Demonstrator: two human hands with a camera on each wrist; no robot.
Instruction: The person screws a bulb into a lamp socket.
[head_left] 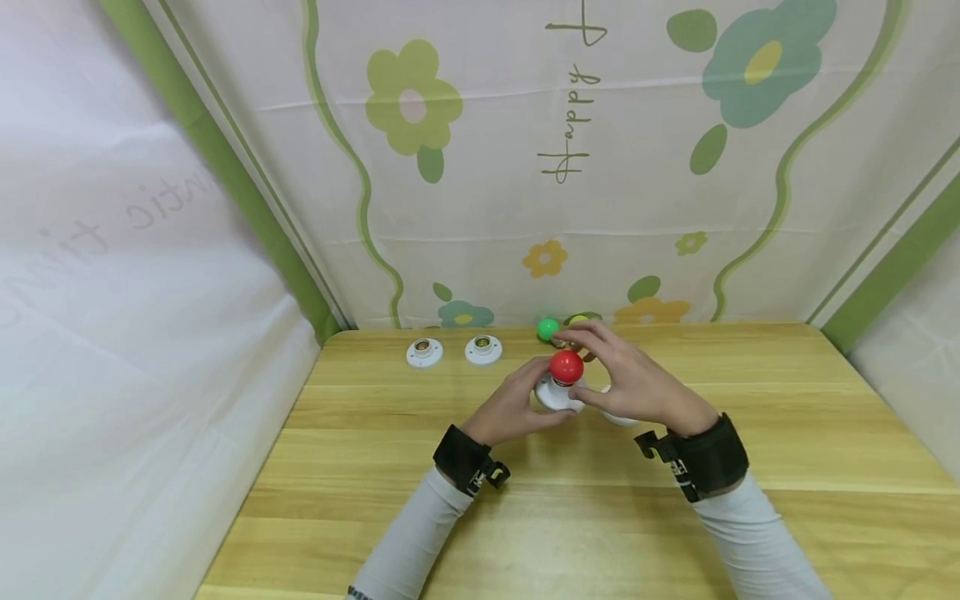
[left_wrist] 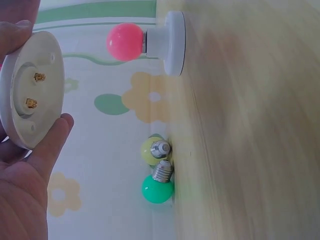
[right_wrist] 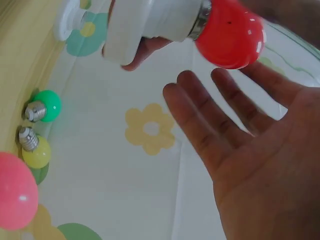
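A white round lamp socket point(head_left: 553, 395) with a red bulb point(head_left: 566, 367) seated in it is held up off the table by my left hand point(head_left: 510, 406), thumb and fingers round its rim. The left wrist view shows the socket's underside with two brass terminals point(left_wrist: 36, 77). Around the red bulb point(right_wrist: 230, 35), my right hand point(head_left: 637, 379) has its fingers spread and loosely bent. In the right wrist view those fingers point(right_wrist: 200, 120) are mostly apart from the bulb; whether the thumb touches it, I cannot tell.
A pink bulb point(left_wrist: 125, 42) sits in another white socket point(left_wrist: 174, 44) on the table, mostly hidden behind my right hand in the head view. Loose green point(head_left: 548, 329) and yellow point(left_wrist: 151, 151) bulbs lie by the back curtain. Two bulbless sockets point(head_left: 424, 352) stand at the back left.
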